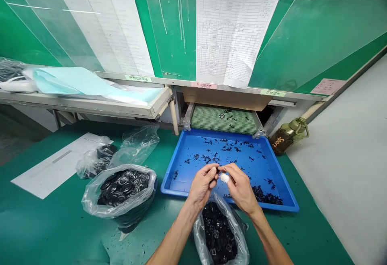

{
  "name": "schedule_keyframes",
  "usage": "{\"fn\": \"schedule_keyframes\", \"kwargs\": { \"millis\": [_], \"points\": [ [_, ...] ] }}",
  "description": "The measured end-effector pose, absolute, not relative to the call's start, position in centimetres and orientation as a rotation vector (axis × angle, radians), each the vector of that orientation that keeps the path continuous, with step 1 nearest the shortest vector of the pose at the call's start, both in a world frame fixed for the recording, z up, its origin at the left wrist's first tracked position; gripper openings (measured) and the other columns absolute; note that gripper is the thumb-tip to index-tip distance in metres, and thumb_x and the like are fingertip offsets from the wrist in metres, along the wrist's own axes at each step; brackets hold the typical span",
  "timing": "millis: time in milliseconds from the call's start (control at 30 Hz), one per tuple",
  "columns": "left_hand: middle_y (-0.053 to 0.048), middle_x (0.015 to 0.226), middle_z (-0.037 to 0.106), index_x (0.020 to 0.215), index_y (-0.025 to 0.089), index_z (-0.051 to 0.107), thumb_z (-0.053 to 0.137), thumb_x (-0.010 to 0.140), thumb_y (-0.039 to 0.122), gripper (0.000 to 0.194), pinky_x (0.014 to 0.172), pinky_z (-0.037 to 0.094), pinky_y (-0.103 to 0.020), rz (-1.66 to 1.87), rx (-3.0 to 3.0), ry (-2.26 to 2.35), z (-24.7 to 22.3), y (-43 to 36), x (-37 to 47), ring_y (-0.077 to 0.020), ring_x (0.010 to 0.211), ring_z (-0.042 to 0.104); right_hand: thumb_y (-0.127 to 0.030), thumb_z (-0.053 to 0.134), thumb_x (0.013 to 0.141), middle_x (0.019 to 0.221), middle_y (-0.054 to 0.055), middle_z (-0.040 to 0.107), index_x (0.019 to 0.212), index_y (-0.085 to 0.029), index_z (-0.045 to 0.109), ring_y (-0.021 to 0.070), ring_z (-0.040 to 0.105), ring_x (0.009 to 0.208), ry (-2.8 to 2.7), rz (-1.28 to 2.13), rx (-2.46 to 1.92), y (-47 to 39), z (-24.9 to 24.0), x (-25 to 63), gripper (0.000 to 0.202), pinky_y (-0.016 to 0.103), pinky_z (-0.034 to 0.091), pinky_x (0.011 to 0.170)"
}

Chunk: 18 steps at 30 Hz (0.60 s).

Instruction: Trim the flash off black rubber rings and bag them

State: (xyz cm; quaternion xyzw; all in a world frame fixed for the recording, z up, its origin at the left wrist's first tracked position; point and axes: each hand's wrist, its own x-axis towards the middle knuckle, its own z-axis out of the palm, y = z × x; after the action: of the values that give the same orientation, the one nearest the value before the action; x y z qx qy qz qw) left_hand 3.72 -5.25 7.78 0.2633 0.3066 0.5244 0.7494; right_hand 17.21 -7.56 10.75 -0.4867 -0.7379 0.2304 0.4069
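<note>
The left hand is clamped on a small black part, pinched between thumb and fingers above the near edge of the blue tray. The right hand brings its fingertips to the same part from the other side; whether they also grip it, one cannot tell. One of its digits wears a white cover. Inside the tray lie scattered black scraps — thickest at its near right corner. Just before the tray, below the hands, stands a clear plastic bag of black parts; left of the tray sits a second bag, full of round black parts — with a white sheet farther left. A green conveyor belt ends at the tray's far edge, and a bottle leans beside its far right corner.
</note>
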Motion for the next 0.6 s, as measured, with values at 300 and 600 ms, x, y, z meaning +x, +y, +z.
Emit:
{"fn": "schedule_keyframes", "kwargs": {
  "millis": [300, 600],
  "points": [
    [0.000, 0.062, 0.054, 0.082, 0.013, 0.067, 0.079, 0.061, 0.031, 0.030, 0.041, 0.023, -0.016, 1.127, 0.623, 0.666, 8.9, -7.7, 4.0, -0.0030, 0.048, 0.038, -0.019, 0.049, 0.085, 0.080, 0.000, 0.058, 0.096, -0.022, 0.065, 0.0119, 0.052, 0.068, -1.678, 0.528, -1.314, -10.3, 11.5, 16.9, 0.019, 0.022, 0.041, 0.062],
    [-0.001, 0.067, 0.053, 0.088, 0.012, 0.066, 0.074, 0.067, 0.035, 0.032, 0.041, 0.018, -0.017, 1.106, 0.718, 0.701, 9.5, -8.9, 4.0, -0.0041, 0.052, 0.035, -0.009, 0.035, 0.085, 0.100, 0.006, 0.057, 0.122, -0.022, 0.051, 0.0161, 0.055, 0.092, -1.856, 0.445, -1.281, -12.2, 11.7, 17.3, 0.042, 0.028, 0.046, 0.080]
  ]
}}
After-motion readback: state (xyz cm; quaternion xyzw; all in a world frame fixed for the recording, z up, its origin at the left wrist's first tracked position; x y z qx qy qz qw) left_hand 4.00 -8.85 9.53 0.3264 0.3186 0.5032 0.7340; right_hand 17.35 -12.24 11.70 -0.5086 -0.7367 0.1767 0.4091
